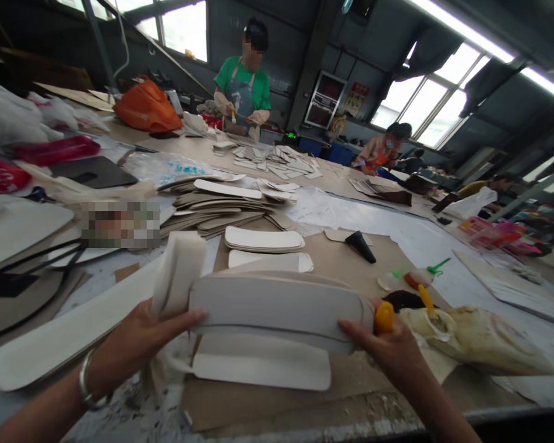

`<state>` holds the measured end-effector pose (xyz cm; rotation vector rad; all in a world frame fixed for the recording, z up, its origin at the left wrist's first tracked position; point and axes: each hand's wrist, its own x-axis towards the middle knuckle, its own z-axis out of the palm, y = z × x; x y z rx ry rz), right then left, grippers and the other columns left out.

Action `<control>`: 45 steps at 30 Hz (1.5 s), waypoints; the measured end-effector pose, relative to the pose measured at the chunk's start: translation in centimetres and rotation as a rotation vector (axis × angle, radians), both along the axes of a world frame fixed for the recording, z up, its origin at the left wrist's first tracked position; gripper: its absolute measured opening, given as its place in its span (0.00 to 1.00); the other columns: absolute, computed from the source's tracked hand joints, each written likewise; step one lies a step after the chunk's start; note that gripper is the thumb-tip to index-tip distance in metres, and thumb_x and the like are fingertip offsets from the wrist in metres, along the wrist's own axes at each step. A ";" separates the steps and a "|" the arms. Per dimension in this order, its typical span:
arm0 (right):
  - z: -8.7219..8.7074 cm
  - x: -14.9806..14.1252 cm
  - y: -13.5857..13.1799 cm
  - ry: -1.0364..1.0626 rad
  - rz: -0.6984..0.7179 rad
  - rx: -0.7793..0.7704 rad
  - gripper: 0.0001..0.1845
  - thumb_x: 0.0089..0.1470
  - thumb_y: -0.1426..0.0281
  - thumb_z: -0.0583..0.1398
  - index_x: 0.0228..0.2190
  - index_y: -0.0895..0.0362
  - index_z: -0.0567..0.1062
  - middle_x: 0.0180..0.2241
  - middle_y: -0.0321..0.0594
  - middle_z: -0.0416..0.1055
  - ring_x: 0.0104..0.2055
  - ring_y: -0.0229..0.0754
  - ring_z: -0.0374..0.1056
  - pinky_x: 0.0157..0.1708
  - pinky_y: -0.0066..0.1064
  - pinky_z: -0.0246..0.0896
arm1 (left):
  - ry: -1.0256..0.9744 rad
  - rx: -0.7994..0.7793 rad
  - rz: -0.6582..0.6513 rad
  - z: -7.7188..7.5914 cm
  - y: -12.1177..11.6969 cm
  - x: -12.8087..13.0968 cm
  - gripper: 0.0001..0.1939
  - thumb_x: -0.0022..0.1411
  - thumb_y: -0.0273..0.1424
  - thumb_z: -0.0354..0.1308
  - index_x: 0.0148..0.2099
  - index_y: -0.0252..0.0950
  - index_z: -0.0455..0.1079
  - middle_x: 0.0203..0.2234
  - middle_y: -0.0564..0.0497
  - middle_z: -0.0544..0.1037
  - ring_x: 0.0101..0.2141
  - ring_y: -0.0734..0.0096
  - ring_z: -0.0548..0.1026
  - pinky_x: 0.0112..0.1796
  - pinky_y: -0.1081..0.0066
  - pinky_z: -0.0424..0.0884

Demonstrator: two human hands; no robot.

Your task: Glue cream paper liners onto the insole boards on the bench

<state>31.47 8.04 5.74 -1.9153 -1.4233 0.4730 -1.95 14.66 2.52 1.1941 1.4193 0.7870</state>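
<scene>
My left hand (pixel 136 338) grips the left end of a pale grey, gently curved panel (pixel 277 304), its thumb lying on the front face. At the other end, my right hand (pixel 392 341) pinches the same panel with the thumb in front. A yellow knob-like handle (pixel 384 317) sticks out of that right hand; the rest of it is hidden. A bent white strip (pixel 182 267) stands up beside my left fingers. Below the held panel lies another white panel (pixel 263 364), and behind it are small stacks of white panels (pixel 265 239).
A stained container (pixel 493 338) with a yellow-handled brush lies at the right. Behind it are small green-tipped bottles (pixel 418 278) and a black cone (pixel 361 246). Stacked panels (pixel 212 206) and an orange bag (pixel 148 106) sit farther back. Co-workers stand across the table.
</scene>
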 end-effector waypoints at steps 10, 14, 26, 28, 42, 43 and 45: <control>-6.9 -1.4 -3.8 -0.040 0.221 -0.062 0.11 0.48 0.59 0.60 0.32 0.52 0.72 0.23 0.34 0.70 0.24 0.40 0.67 0.26 0.27 0.62 | 0.068 0.078 -0.136 -4.6 -2.0 -1.9 0.27 0.41 0.46 0.63 0.43 0.38 0.68 0.36 0.47 0.79 0.40 0.52 0.74 0.42 0.63 0.71; -6.2 -1.0 -4.6 -0.066 0.238 -0.070 0.12 0.52 0.57 0.57 0.32 0.52 0.71 0.25 0.37 0.71 0.27 0.41 0.68 0.28 0.28 0.62 | 0.076 0.057 -0.153 -3.8 -2.5 -1.5 0.25 0.38 0.47 0.62 0.39 0.40 0.72 0.33 0.48 0.80 0.39 0.49 0.74 0.41 0.61 0.71; -7.4 -0.3 -3.7 -0.052 0.139 -0.246 0.34 0.39 0.67 0.62 0.50 0.57 0.61 0.37 0.41 0.69 0.37 0.46 0.68 0.40 0.36 0.62 | 0.166 0.058 -0.406 -4.6 -3.5 -0.8 0.10 0.39 0.37 0.63 0.29 0.43 0.77 0.27 0.51 0.79 0.31 0.56 0.74 0.40 0.67 0.70; -6.7 -0.3 -3.0 0.022 0.177 -0.296 0.42 0.37 0.69 0.62 0.55 0.59 0.56 0.40 0.42 0.68 0.40 0.46 0.67 0.43 0.35 0.61 | 0.161 0.059 -0.390 -4.4 -3.5 -0.7 0.08 0.38 0.37 0.63 0.26 0.43 0.76 0.23 0.52 0.79 0.29 0.57 0.74 0.38 0.67 0.71; -6.8 -0.3 -4.0 -0.212 0.309 -0.254 0.09 0.47 0.70 0.54 0.33 0.57 0.66 0.36 0.47 0.66 0.39 0.47 0.65 0.42 0.38 0.60 | 0.132 -0.008 -0.319 -4.1 -3.9 -0.3 0.21 0.39 0.47 0.59 0.32 0.37 0.73 0.29 0.49 0.80 0.35 0.53 0.75 0.39 0.64 0.70; -6.5 -0.3 -4.1 -0.219 0.304 -0.242 0.08 0.48 0.69 0.53 0.33 0.57 0.66 0.36 0.47 0.65 0.39 0.47 0.64 0.41 0.38 0.60 | 0.132 -0.007 -0.329 -3.9 -3.9 -0.2 0.22 0.40 0.48 0.59 0.32 0.36 0.72 0.29 0.49 0.80 0.35 0.53 0.75 0.38 0.64 0.70; -5.5 -0.3 -3.9 -0.218 0.306 -0.232 0.07 0.49 0.67 0.53 0.31 0.56 0.66 0.34 0.45 0.66 0.38 0.47 0.64 0.40 0.38 0.60 | 0.135 -0.039 -0.314 -3.1 -3.8 0.0 0.23 0.41 0.49 0.58 0.33 0.35 0.71 0.28 0.47 0.80 0.34 0.53 0.75 0.36 0.64 0.70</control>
